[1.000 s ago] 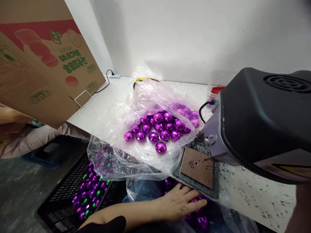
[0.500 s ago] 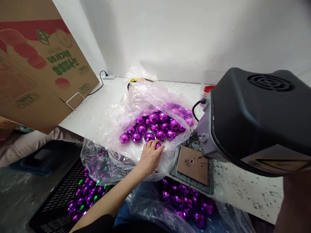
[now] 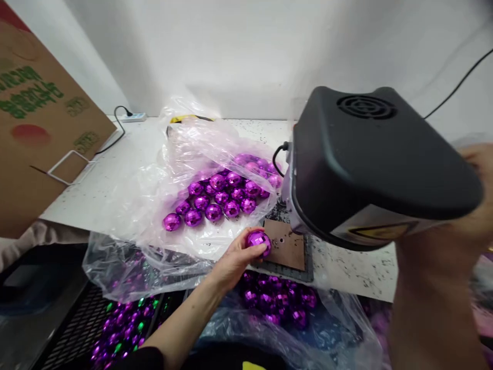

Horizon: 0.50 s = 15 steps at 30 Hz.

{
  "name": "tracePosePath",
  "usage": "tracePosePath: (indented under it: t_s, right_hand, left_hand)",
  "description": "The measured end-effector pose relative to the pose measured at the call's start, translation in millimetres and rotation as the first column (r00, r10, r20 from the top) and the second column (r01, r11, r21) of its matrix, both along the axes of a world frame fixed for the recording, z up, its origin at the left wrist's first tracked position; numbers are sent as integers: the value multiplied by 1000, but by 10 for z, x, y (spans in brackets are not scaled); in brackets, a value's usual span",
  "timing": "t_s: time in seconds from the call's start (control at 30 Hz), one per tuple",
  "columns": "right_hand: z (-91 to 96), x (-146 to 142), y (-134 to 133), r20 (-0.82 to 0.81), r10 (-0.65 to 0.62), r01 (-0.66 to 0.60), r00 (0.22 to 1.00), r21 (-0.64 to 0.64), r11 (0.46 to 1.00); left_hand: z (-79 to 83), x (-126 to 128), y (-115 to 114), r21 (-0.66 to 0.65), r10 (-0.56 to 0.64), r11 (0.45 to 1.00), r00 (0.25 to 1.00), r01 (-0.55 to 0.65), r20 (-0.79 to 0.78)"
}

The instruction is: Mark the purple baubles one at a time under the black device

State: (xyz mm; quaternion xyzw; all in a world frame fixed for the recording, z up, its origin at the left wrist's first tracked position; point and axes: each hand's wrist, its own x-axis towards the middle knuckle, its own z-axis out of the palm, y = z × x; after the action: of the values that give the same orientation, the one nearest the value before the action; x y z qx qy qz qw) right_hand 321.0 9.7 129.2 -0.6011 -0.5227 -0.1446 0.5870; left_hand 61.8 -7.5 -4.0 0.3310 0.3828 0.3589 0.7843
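My left hand point(image 3: 235, 256) is closed around a shiny purple faceted ball point(image 3: 260, 241), held at the left edge of a brown board point(image 3: 289, 253) with a small hole in it. Several more purple faceted balls point(image 3: 221, 198) lie to the upper left, partly under a clear plastic bag point(image 3: 140, 205). A black machine housing point(image 3: 358, 159) with a vent and a yellow warning label stands over the board's right side. My right hand point(image 3: 475, 190) is raised against the housing's far right side; its fingers are mostly hidden behind it.
Purple balls point(image 3: 275, 300) fill a plastic-lined space below the table edge. A black crate point(image 3: 71, 321) with purple and green pieces stands lower left. A cardboard box point(image 3: 50, 139), a wire stand point(image 3: 69, 167) and a power strip point(image 3: 134, 117) are on the left. Dark specks dot the white table point(image 3: 372, 272).
My left hand has lifted a ball from the pile and brought it right to the board. The view has shifted right, and my right hand now shows beside the housing.
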Motion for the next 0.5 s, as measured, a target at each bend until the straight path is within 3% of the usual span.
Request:
tracePosePath:
  t_s: [0.1,0.2,0.33,0.5]
  right_hand:
    - [73,-43,-17,-14,43,-43,999,10,999]
    - [102,-82,-13,-15,73,-73,997,16,997]
    - [110,-104,-17,1,101,-101,995,27,995]
    - [98,-99,-35,-2,136,-136,991,8,991]
  left_hand:
    - [-42,34,36,255,60,967,984,-15,-169]
    - [-92,55,102,368,4,926,974,83,-228]
    - [-161,115,180,372,-70,915,968,159,-242]
    - [-209,169,252,312,-93,939,979,148,-182]
